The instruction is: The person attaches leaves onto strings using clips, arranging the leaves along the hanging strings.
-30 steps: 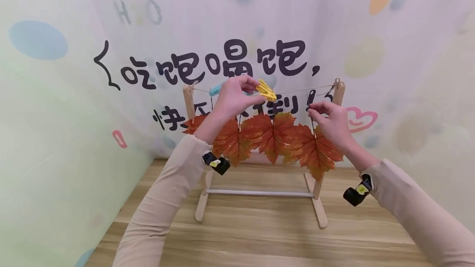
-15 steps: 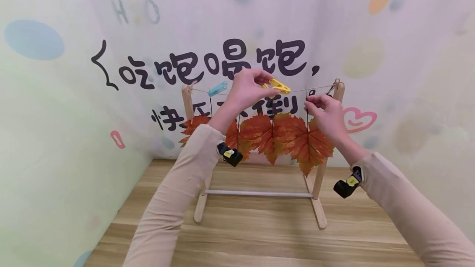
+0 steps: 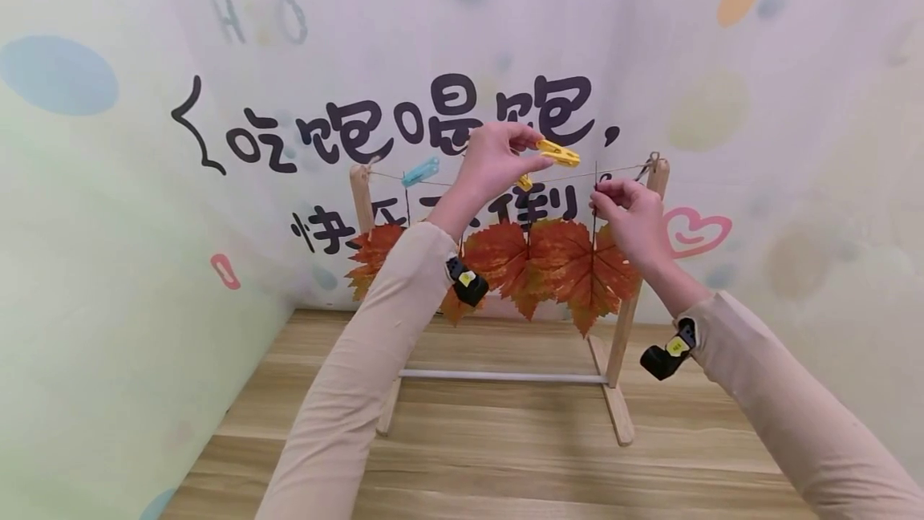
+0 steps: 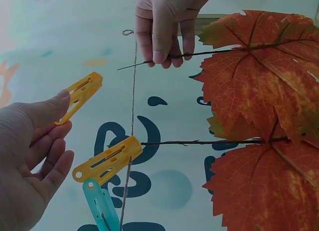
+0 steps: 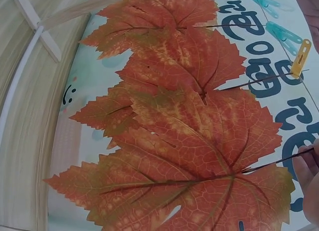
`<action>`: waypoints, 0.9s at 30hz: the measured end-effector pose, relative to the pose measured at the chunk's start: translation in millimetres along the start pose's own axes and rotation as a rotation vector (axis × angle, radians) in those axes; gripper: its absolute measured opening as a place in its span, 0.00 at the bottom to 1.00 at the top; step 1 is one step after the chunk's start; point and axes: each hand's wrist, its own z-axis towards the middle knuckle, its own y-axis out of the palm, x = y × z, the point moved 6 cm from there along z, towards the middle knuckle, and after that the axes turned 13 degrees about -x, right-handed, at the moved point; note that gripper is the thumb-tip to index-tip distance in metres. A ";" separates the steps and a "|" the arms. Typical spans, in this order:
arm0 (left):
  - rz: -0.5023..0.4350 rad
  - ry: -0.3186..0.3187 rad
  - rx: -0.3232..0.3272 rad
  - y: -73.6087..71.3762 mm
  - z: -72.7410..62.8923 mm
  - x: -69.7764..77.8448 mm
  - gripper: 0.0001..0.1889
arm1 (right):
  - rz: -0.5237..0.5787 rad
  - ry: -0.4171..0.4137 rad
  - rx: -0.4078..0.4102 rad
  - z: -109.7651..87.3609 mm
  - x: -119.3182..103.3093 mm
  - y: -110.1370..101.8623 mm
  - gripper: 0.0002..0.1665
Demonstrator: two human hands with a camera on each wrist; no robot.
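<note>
In the head view my left hand (image 3: 498, 159) pinches a yellow clothespin (image 3: 559, 153) between thumb and fingers, just above the string (image 3: 563, 178). My right hand (image 3: 635, 219) pinches the dark stem of an orange-red maple leaf (image 3: 588, 271), whose stem tip pokes up past the string. The leaf hangs below that hand, overlapping its neighbour. A second yellow clothespin (image 4: 109, 160) clamps another leaf's stem (image 4: 199, 142) onto the string in the left wrist view. Two teal clothespins (image 5: 284, 34) (image 5: 265, 3) grip the string farther along in the right wrist view, with more leaves hanging there.
A wooden stand with two posts (image 3: 657, 183) holds the string at both ends. Its white crossbar (image 3: 505, 376) runs low between the feet, over a wood-grain tabletop (image 3: 505, 456). A printed curtain (image 3: 808, 103) hangs close behind.
My left hand has moved right and up with the yellow clothespin, uncovering the teal clothespin and the other yellow one. The right hand has shifted slightly left and up, bringing its leaf along.
</note>
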 end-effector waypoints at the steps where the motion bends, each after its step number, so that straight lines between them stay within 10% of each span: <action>1: 0.004 0.003 -0.002 0.7 1.1 0.6 0.15 | 0.006 0.001 0.000 0.0 0.5 0.0 0.14; 27: 0.136 -0.032 -0.066 21.8 21.9 2.9 0.13 | 0.024 -0.018 0.001 -2.1 -1.3 2.6 0.14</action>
